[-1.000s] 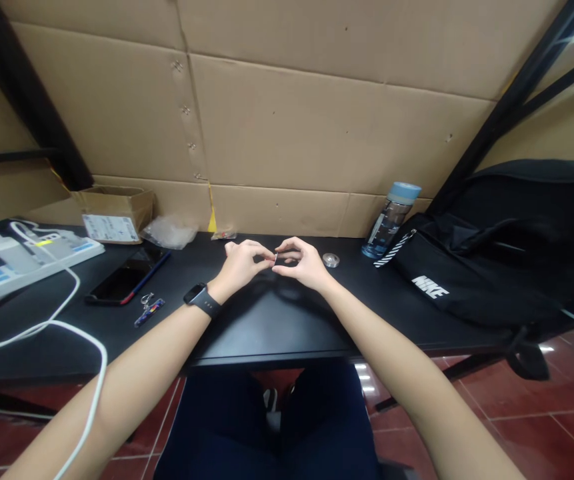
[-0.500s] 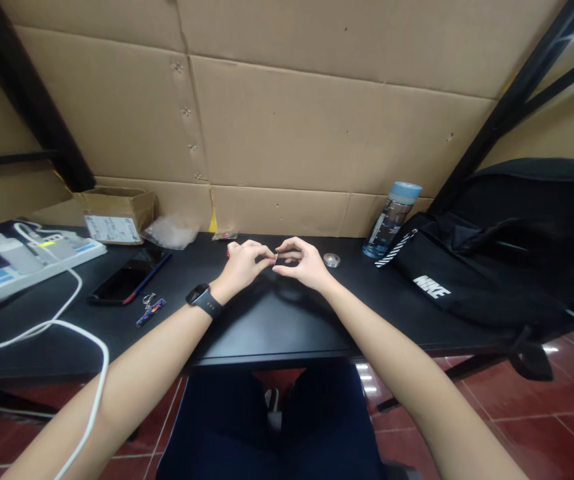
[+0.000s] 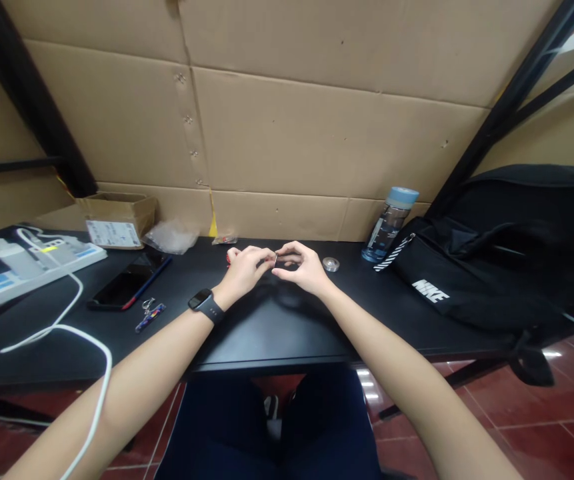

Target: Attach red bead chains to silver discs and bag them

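In the head view my two hands meet over the black table, fingertip to fingertip. A thin, pale sliver stands between them, too small to name. My left hand pinches it with thumb and forefinger, a dark watch on the wrist. The curved thumb and forefinger of my right hand close at its two ends. Something red shows at the far side of my left hand, mostly hidden behind it. A small, clear roll of tape lies just right of my right hand.
At left are a power strip with white cables, a phone, a keychain, a small cardboard box and clear plastic wrap. A water bottle and a black bag stand at right. Cardboard lines the back.
The view has shifted slightly. My hands keep nearly the same pose around the thin sliver, with only tiny finger movement.
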### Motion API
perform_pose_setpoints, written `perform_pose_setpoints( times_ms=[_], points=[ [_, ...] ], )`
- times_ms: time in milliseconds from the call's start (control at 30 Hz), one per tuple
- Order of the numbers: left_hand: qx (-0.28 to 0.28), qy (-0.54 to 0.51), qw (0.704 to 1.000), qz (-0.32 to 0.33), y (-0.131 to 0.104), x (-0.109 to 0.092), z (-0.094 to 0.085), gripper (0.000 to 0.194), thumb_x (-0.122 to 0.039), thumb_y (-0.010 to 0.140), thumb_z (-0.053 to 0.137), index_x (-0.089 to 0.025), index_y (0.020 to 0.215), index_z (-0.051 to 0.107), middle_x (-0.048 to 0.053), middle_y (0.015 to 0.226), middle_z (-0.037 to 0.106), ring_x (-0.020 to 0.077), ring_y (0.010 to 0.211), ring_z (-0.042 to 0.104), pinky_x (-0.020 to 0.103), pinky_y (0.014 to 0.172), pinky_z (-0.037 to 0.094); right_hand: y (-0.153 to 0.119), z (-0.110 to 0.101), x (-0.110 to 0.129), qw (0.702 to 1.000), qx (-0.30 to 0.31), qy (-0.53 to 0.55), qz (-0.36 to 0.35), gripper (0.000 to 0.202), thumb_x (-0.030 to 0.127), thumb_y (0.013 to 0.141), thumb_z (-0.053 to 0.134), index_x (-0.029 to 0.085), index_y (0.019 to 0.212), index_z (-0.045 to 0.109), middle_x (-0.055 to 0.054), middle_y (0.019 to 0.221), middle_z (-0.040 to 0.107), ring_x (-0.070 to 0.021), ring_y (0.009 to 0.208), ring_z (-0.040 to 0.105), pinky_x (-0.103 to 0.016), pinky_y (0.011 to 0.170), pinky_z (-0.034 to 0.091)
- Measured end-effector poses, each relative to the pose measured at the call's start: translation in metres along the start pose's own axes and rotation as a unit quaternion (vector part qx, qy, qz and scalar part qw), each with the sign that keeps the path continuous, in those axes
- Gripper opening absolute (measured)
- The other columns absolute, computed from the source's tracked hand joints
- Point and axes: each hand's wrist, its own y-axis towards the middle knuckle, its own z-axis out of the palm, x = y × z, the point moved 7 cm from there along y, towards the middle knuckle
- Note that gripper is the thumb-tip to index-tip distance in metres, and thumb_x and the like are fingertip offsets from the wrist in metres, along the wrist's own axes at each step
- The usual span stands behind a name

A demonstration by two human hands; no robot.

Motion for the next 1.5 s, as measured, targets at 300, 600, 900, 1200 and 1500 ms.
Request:
perform_pose_setpoints(
  times_ms=[300,600,900,1200,1500],
  points=[
    [-0.001,-0.157,0.987,-0.024,0.001,0.01,0.001,0.019,-0.038,0.086,0.065,-0.024,0.089,0.076,0.002,0.096,0.078,0.0232,0.09,0.071,0.034,0.085,0.049,0.0,0.0,0.002,1.0,0.001,-0.013,0.01,0.045,0.037,0.067,0.084,0.022,0.102,0.059,-0.007,0.111,0.07,-0.0248,0.101,0.074,-0.035,0.085,0.058],
    [-0.004,-0.213,0.976,-0.035,0.002,0.016,0.005,0.016,-0.034,0.081,0.068,-0.02,0.086,0.076,0.004,0.09,0.078,0.0225,0.086,0.072,0.034,0.085,0.054,0.0,0.0,0.002,1.0,0.007,-0.007,0.004,0.045,0.034,0.068,0.085,0.022,0.103,0.06,-0.006,0.108,0.07,-0.024,0.099,0.074,-0.035,0.086,0.057],
    [-0.005,-0.296,0.953,-0.062,0.003,0.021,0.01,0.024,-0.028,0.076,0.073,-0.02,0.097,0.068,0.004,0.092,0.077,0.0215,0.088,0.074,0.035,0.086,0.055,0.0,0.003,0.0,1.0,0.019,-0.007,0.004,0.046,0.033,0.066,0.085,0.022,0.103,0.059,-0.006,0.107,0.071,-0.0238,0.099,0.074,-0.035,0.086,0.058],
    [-0.005,-0.287,0.956,-0.065,0.002,0.022,0.011,0.027,-0.028,0.075,0.072,-0.021,0.1,0.066,0.005,0.093,0.077,0.0225,0.089,0.074,0.036,0.086,0.055,0.0,0.005,-0.001,0.999,0.031,-0.028,0.003,0.045,0.03,0.065,0.085,0.022,0.103,0.06,-0.005,0.105,0.072,-0.0235,0.097,0.074,-0.036,0.088,0.058],
    [-0.004,-0.248,0.965,-0.083,0.0,0.024,0.014,0.022,-0.029,0.076,0.072,-0.022,0.096,0.067,0.003,0.091,0.078,0.0222,0.089,0.074,0.034,0.086,0.052,-0.002,0.006,-0.01,1.0,0.022,0.0,0.023,0.048,0.034,0.066,0.086,0.022,0.103,0.059,-0.006,0.106,0.07,-0.0227,0.095,0.074,-0.034,0.083,0.059]
  ],
)
